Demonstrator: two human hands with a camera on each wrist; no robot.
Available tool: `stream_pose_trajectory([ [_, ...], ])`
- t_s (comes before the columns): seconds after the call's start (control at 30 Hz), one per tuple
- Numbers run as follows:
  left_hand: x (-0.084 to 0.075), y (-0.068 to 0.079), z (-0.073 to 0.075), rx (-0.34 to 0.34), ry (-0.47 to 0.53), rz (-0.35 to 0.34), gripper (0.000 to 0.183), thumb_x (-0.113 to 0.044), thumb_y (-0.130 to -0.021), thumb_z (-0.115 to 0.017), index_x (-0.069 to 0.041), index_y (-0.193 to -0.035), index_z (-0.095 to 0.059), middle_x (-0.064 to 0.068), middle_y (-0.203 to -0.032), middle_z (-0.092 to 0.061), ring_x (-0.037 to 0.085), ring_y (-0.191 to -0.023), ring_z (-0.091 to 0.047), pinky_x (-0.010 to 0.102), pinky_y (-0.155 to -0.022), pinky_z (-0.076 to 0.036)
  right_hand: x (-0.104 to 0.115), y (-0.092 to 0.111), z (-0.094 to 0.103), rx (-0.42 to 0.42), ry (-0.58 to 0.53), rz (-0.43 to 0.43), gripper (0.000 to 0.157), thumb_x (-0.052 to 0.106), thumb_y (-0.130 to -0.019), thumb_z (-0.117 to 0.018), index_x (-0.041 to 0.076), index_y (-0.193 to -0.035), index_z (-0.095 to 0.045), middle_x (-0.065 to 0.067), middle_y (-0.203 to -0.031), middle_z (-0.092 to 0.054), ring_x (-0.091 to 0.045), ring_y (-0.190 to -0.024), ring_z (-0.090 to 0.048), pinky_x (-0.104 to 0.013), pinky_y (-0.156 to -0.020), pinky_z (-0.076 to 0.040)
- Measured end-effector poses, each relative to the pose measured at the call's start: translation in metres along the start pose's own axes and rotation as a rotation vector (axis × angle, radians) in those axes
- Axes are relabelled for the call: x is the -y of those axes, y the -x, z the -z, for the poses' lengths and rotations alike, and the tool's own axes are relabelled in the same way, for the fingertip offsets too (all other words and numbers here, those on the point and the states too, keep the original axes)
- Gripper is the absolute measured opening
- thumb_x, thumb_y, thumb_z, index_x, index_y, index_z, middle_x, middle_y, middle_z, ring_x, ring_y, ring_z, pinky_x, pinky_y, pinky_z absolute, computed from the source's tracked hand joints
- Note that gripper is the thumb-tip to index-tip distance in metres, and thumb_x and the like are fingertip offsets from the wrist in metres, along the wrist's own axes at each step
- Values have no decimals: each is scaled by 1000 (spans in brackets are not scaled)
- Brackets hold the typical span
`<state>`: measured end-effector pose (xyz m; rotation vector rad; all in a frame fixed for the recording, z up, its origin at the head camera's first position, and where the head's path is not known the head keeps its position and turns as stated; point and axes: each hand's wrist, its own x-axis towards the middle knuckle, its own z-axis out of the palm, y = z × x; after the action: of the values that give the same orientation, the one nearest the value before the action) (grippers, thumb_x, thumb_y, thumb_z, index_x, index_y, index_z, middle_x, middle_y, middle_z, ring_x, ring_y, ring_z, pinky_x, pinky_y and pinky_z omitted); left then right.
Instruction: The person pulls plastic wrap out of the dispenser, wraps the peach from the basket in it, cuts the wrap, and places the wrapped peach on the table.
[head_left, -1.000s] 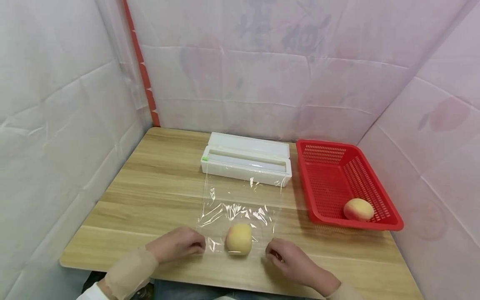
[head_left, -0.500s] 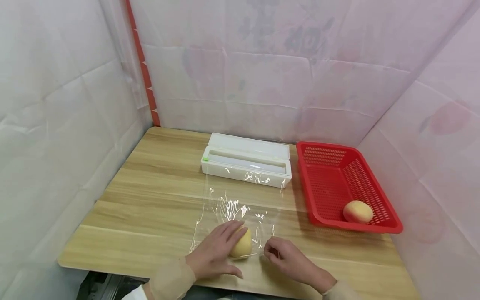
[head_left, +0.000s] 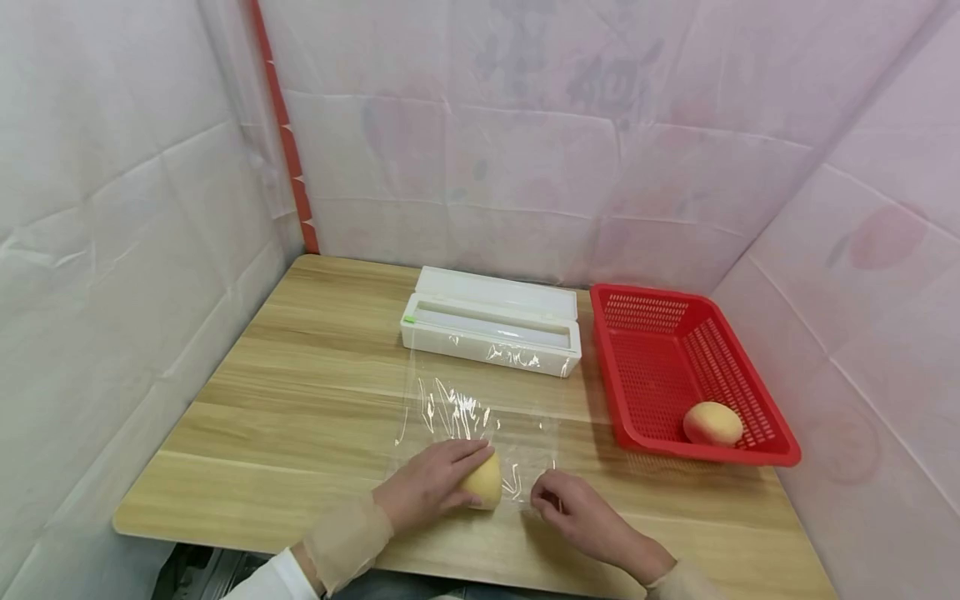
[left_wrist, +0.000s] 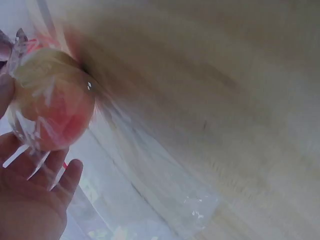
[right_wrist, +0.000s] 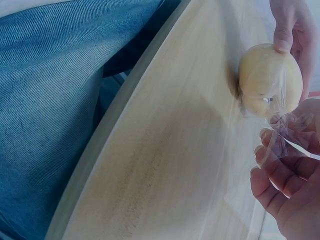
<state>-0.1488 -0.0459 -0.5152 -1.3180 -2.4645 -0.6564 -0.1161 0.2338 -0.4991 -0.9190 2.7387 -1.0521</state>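
A yellow peach with a red blush (head_left: 486,483) sits on the table close to its front edge, film over its far side. My left hand (head_left: 429,485) holds it from the left, fingers over the top and thumb on the near side. In the left wrist view, clear cling film (left_wrist: 155,180) drapes over the peach (left_wrist: 60,105) and across the fingers. To the right of the fruit, my right hand (head_left: 581,512) pinches the film's near corner. The right wrist view shows that film bunched at the fingertips (right_wrist: 267,155).
Behind, a white cling film box (head_left: 491,350) stands with its lid raised, the film running from it towards me. A red plastic basket (head_left: 626,417) at the right holds a second peach (head_left: 712,423). White sheeting (head_left: 525,167) encloses the wooden table (head_left: 285,400).
My left hand has let go of the film's left corner, moved right onto the peach and closed its thumb against it. The right hand has stayed at its corner.
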Motion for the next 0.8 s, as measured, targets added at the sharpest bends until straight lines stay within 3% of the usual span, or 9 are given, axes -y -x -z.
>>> stream_pose_trajectory([
  [0.23, 9, -8, 5, 146, 37, 100, 64, -45, -95, -59, -9, -146, -48, 9, -141, -57, 24, -124, -59, 39, -107, -48, 1, -3, 3, -51, 40, 16, 12, 4, -89, -68, 13, -84, -63, 16, -75, -50, 7, -68, -44, -15, -56, -42],
  [0.5, 17, -23, 11, 309, 177, 270, 56, -47, -99, -53, -17, -146, -48, 5, -141, -58, 24, -127, -57, 42, -108, -47, 6, -6, 10, -122, 89, -37, 10, 8, -92, -67, 14, -85, -64, 15, -78, -51, 5, -71, -47, -17, -59, -44],
  [0.6, 23, -30, 10, 352, 234, 300, 55, -47, -100, -52, -17, -145, -50, 4, -140, -59, 23, -127, -57, 41, -108, -46, 11, -9, 13, -232, 189, 56, 6, 12, -92, -67, 15, -89, -64, 11, -85, -55, -1, -78, -52, -17, -65, -45],
  [0.7, 29, -36, 9, 379, 277, 314, 54, -46, -100, -51, -15, -144, -51, 5, -137, -61, 23, -126, -58, 41, -108, -46, 22, -14, 16, -362, 326, 206, 1, 13, -93, -65, 13, -93, -66, 4, -94, -58, -11, -87, -56, -23, -76, -47],
  [0.8, 33, -40, 10, 385, 301, 320, 52, -44, -101, -52, -13, -143, -53, 6, -133, -64, 24, -123, -60, 41, -107, -47, 40, -17, 15, -406, 385, 338, 12, 16, -95, -58, 9, -97, -67, -1, -97, -60, -16, -91, -57, -29, -83, -47],
])
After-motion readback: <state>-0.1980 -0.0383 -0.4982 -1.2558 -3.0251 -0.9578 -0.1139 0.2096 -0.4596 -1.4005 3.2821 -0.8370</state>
